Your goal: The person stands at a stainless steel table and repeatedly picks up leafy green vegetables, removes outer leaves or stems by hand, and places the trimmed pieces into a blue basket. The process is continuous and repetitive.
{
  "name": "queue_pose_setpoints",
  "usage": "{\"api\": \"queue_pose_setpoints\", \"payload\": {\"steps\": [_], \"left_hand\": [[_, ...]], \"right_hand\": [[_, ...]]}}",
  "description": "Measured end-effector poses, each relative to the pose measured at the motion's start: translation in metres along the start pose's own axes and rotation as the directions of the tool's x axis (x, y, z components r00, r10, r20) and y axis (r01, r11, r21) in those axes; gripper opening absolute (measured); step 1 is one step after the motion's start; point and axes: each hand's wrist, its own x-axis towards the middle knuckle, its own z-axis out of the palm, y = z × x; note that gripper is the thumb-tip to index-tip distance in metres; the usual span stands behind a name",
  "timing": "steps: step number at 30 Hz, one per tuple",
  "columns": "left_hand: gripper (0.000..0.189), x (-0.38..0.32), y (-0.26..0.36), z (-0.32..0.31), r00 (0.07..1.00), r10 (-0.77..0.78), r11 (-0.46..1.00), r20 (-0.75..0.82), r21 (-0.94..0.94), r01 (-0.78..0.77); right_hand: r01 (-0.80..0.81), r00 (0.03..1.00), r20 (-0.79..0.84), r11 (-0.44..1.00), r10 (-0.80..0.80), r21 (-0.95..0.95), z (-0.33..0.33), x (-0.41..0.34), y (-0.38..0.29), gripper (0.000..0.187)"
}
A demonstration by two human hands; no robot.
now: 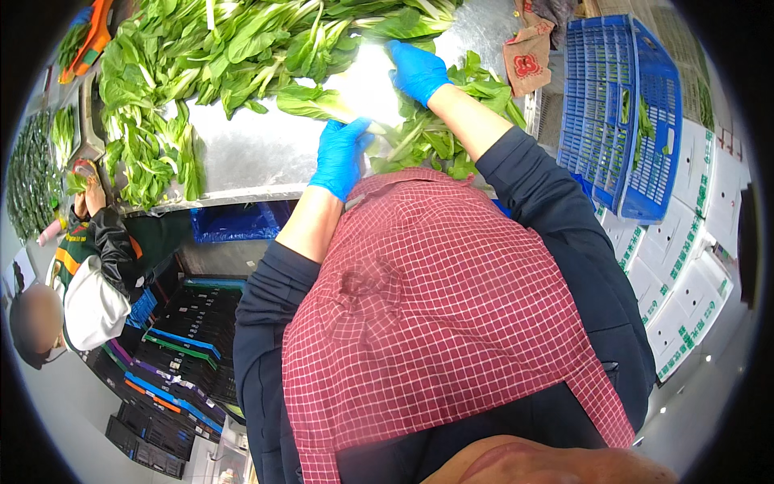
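Note:
My left hand (341, 154), in a blue glove, is closed near the base of a leafy green (311, 103); its leaf points left and its pale stalk passes by my fingers. My right hand (419, 71), also blue-gloved, is over the metal table (242, 145), with thumb and fingers apart. Strong glare beside it washes out the surface, and I see nothing between its fingers. A large heap of leafy greens (242, 48) covers the far side. A smaller pile of greens (444, 136) lies under my right forearm, close to my checked apron (423, 290).
Right of the table stands a blue plastic crate (653, 139) with some leaves inside, near stacked white cartons (671, 302) bearing writing. A brown cloth (526, 60) hangs at the table's right edge. Black crates (187, 320) are stacked at lower left, beside another person (97, 278) handling greens.

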Motion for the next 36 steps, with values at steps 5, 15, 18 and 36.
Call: {"api": "queue_pose_setpoints", "payload": {"steps": [5, 15, 18, 36], "left_hand": [[0.025, -0.004, 0.004, -0.004, 0.999, -0.039, 0.999, -0.007, -0.021, 0.039], [0.026, -0.009, 0.008, 0.017, 0.997, -0.072, 0.996, 0.022, 0.044, 0.071], [0.027, -0.011, 0.007, 0.019, 0.996, -0.076, 0.996, 0.036, 0.049, 0.074], [0.023, -0.022, 0.008, 0.041, 0.973, -0.105, 0.988, 0.205, 0.133, 0.079]], "right_hand": [[-0.071, 0.995, -0.006, 0.778, 0.095, 0.624, -0.038, -0.008, 0.000, 0.047], [-0.378, 0.862, 0.345, 0.017, 0.370, 0.926, -0.067, -0.088, 0.035, 0.030], [-0.370, 0.827, 0.441, -0.252, 0.349, 0.894, -0.056, -0.109, 0.040, 0.034], [-0.374, 0.862, 0.507, -0.690, -0.012, 0.620, -0.054, -0.130, -0.015, 0.039]]}}
